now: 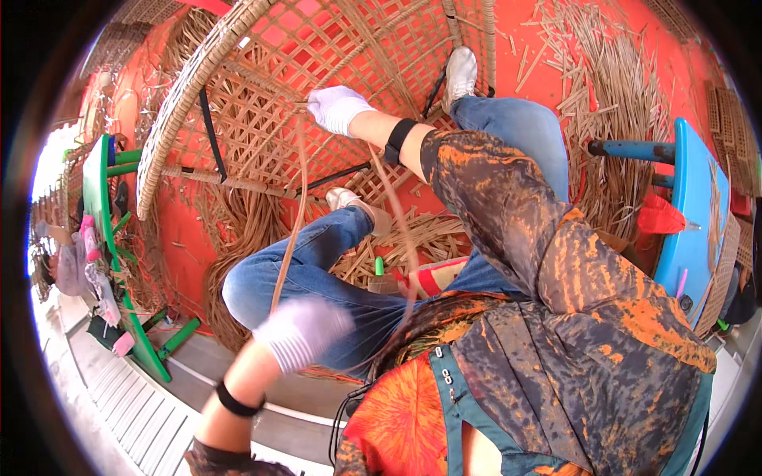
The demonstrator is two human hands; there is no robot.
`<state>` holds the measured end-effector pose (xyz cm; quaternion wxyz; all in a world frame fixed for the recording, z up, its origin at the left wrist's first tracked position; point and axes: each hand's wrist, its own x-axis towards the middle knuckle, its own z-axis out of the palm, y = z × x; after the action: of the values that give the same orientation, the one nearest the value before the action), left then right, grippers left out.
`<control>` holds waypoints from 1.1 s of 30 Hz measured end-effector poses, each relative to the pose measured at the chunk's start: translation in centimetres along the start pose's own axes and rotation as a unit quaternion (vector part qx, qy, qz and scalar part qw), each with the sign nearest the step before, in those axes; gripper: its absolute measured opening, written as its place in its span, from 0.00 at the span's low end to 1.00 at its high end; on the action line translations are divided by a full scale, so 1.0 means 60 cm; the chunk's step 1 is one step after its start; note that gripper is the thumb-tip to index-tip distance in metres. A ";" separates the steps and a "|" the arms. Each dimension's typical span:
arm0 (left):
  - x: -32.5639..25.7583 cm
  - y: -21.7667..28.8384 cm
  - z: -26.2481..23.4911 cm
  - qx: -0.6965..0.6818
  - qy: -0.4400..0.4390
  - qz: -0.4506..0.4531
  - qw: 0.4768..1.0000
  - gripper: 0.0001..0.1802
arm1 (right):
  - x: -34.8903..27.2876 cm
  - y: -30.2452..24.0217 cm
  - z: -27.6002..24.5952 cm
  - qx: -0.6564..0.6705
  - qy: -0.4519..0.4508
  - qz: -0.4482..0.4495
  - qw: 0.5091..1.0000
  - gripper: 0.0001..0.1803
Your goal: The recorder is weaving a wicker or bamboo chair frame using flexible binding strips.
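Closest to the camera is the person's orange and dark patterned sleeve (556, 270), and below it the left hand (302, 332) in a white glove, a bit blurry. That hand is closed around a long thin cane strip (290, 230), pulling it down toward the knees in blue jeans (317, 270). The strip runs up to the right hand (337, 107), also in a white glove, which is pressed against the big woven basket frame (262, 103) with its fingers pinched together on the strip right where it meets the weave. The frame leans on the red floor (182, 230) in front of the person, with one white shoe (459, 73) resting against it. It looks like a lot of the weaving is done, because the criss-cross pattern fills much of the round frame. It also looks like more is left, since some holes are wide and open and the strip hangs loose. Piles of cane scraps (611, 103) lie around, and a blue stool (690, 206) and a green stool (107, 238) lie tipped over at the sides.
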<state>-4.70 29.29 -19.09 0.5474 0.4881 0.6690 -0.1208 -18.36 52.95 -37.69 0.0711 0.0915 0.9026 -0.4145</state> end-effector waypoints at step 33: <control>0.303 -0.276 -0.223 -0.062 0.581 -0.185 0.790 0.12 | 0.055 -0.045 -0.066 -0.311 0.013 -0.078 0.947 0.16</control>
<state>-24.51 39.87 -35.75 0.0512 0.2981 0.9445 0.1283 -22.38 54.60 -33.82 0.0517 0.0000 0.9919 -0.1159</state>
